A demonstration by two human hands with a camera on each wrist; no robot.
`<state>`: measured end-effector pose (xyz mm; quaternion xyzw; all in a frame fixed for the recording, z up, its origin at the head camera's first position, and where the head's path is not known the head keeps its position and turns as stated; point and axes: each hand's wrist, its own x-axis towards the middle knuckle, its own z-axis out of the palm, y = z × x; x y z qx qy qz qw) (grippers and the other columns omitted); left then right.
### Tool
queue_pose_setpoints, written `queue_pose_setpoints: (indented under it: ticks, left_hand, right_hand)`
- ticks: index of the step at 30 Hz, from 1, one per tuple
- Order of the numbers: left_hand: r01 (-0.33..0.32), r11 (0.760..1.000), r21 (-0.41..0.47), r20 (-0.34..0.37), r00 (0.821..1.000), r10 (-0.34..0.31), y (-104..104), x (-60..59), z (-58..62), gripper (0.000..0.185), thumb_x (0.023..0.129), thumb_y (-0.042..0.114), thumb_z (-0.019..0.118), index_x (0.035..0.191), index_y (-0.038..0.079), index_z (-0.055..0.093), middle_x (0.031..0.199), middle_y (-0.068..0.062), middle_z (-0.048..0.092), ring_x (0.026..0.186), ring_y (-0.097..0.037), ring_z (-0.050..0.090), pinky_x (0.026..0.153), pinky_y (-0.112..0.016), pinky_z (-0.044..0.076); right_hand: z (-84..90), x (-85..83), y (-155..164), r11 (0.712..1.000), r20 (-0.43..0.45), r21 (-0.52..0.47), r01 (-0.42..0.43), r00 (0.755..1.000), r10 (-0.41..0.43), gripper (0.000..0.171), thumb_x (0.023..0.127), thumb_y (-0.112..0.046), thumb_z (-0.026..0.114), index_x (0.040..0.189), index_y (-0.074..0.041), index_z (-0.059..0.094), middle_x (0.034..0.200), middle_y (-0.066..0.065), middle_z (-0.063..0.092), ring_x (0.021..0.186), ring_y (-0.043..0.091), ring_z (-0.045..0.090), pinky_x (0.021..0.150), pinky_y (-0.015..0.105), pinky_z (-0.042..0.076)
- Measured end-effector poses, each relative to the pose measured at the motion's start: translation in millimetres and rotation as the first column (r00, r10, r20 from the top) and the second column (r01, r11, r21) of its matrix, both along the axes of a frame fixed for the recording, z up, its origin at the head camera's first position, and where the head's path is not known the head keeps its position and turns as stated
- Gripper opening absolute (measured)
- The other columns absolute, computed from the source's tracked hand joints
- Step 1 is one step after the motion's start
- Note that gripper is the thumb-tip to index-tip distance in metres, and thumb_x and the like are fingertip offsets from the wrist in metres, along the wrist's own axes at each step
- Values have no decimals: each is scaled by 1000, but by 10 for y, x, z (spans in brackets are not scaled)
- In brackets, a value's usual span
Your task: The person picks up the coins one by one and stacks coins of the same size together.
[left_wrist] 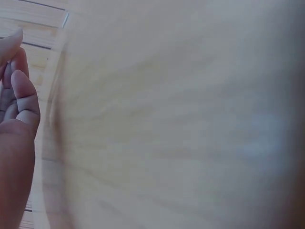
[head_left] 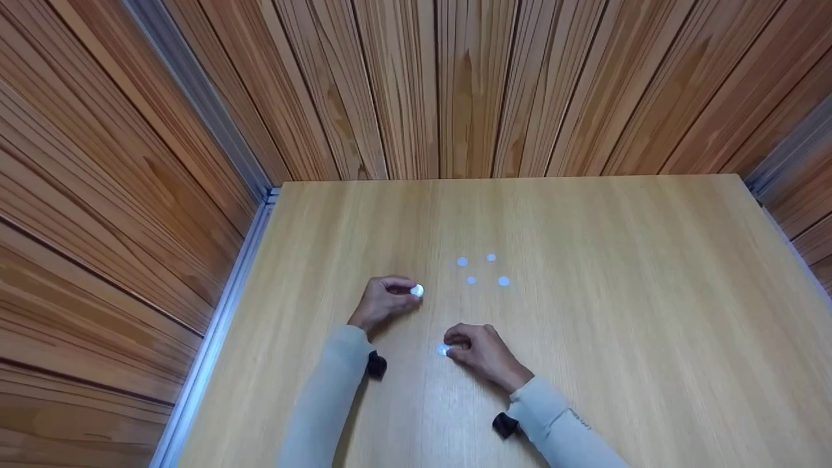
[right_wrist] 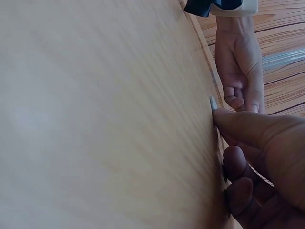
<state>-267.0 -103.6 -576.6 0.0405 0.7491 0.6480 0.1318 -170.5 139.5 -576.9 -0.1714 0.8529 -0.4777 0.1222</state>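
Note:
Between thumb and fingers my left hand (head_left: 388,301) pinches a small, shiny white disc (head_left: 417,290), left of the table's middle. Nearer to me, my right hand (head_left: 484,353) holds a second pale disc (head_left: 443,350) by its edge, close over the tabletop. In the right wrist view this disc (right_wrist: 213,102) shows as a thin rim at the fingertips, with my left hand (right_wrist: 240,62) beyond. The left wrist view has only part of my left hand (left_wrist: 19,109) at its edge; the disc is hidden there.
Several flat, pale round discs lie in a loose group beyond my hands, among them one at the near right (head_left: 504,281) and one at the far left (head_left: 462,262). The wooden table (head_left: 617,292) meets plank walls (head_left: 468,91) at the back and sides. A metal rail (head_left: 221,325) runs along its left edge.

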Motion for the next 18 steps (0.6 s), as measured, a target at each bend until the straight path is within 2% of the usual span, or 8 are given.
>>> queue_pose_setpoints:
  ticks: [7,18]
  left_hand:
    - [49,999,-23,-39,998,-50,-18,86,21,27,80,3,83,106,3,76,106,-5,72,102,-21,66,87,-29,52]
    - [105,994,-22,-10,994,-105,-14,248,-9,26,80,4,83,105,3,76,105,-4,71,101,-20,66,82,-28,54]
  right_hand:
    - [-3,-11,0,1000,6,-17,-6,1000,6,18,92,-10,73,110,-10,72,105,-2,74,102,16,68,88,41,53]
    - [2,5,-2,1000,23,-10,-1,1000,1,18,92,-11,72,110,-12,72,105,-3,74,101,15,68,87,41,52]
